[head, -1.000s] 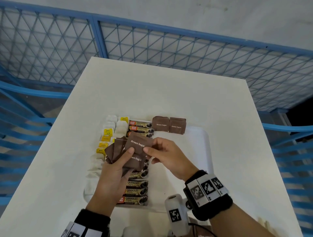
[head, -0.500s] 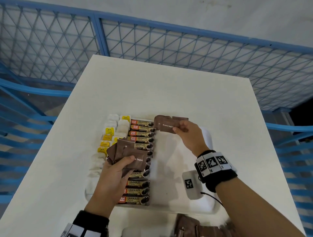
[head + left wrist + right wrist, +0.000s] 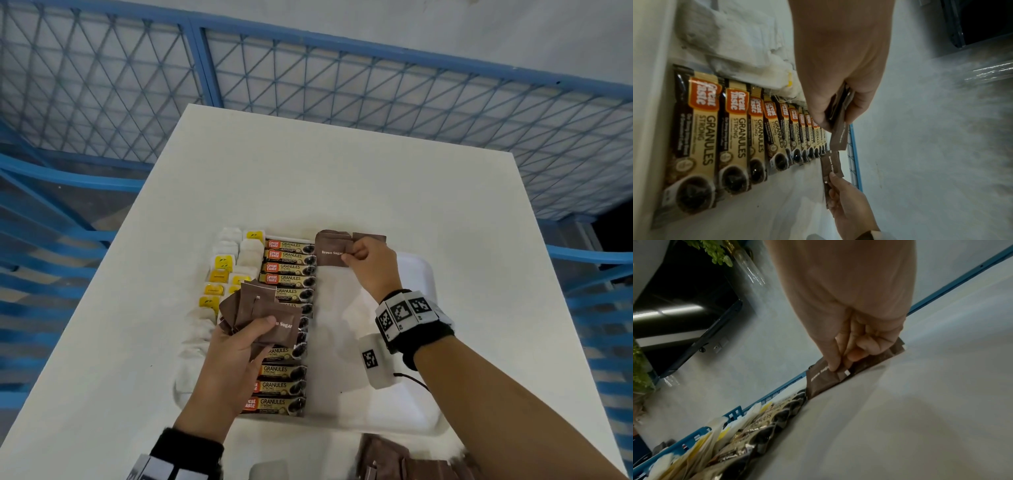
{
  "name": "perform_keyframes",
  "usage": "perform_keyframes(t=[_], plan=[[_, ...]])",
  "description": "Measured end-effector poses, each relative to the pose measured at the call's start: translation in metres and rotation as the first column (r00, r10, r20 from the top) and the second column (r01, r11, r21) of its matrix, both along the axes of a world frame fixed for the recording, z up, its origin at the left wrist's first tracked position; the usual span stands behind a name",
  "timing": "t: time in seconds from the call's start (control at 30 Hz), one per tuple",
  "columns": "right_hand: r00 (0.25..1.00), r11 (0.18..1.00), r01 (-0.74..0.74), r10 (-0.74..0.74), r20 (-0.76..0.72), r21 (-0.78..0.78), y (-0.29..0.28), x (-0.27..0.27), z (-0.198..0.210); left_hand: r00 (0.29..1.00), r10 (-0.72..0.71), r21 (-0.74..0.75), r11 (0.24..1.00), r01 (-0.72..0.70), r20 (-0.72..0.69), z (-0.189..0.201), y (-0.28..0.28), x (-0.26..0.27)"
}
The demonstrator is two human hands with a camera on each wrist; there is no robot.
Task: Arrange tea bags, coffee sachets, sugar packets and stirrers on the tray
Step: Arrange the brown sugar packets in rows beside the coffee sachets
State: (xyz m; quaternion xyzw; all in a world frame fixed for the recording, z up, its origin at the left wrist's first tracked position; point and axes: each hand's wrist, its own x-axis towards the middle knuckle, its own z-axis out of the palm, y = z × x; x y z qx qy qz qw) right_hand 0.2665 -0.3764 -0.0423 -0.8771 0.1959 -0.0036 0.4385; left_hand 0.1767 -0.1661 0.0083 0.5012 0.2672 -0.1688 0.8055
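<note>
A white tray [image 3: 416, 274] lies on the white table. Tea bags [image 3: 222, 263] fill its left column and coffee sachets [image 3: 287, 263] form a column beside them. My left hand [image 3: 239, 339] grips a fan of several brown sugar packets [image 3: 260, 308] above the coffee sachets. My right hand [image 3: 363, 257] pinches one brown sugar packet [image 3: 330, 251] at the tray's far edge, over two packets lying there; a corner of one [image 3: 371, 236] shows behind the hand. In the right wrist view the thumb and fingers [image 3: 840, 353] pinch that packet [image 3: 822, 379] low over the tray.
The tray's right half [image 3: 342, 342] is bare. More brown packets [image 3: 404, 459] lie at the table's near edge. A blue mesh fence [image 3: 308, 85] surrounds the table [image 3: 325, 171].
My right hand took one sugar packet from the fan in my left hand and carried it to the tray's far edge. The left hand stayed in place with the remaining packets.
</note>
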Motion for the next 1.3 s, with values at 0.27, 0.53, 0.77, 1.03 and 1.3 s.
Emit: perform_keyframes(t=[0.27,0.53,0.77,1.03,1.3], plan=[[0.996,0.998,0.062,-0.061,0.057,-0.015,0.007,0.000,-0.008,1.000,0.023,-0.009,1.000,-0.023,-0.005,-0.002,-0.002,0.002],[0.992,0.999,-0.032,0.030,0.123,0.009,0.019,-0.018,0.014,0.999,0.038,-0.019,0.999,-0.038,-0.002,-0.002,-0.005,0.004],[0.892,0.821,-0.386,0.448,-0.054,0.421,0.038,-0.064,0.037,0.995,0.092,-0.068,0.994,-0.090,0.028,0.000,-0.007,0.005],[0.896,0.655,-0.324,0.443,-0.001,0.683,0.041,-0.078,0.036,0.997,0.067,-0.124,0.990,-0.062,0.040,-0.001,-0.012,0.002],[0.989,0.703,-0.092,0.148,-0.020,0.705,-0.004,-0.071,0.031,0.995,0.095,-0.189,0.977,-0.096,-0.016,-0.001,-0.010,0.000]])
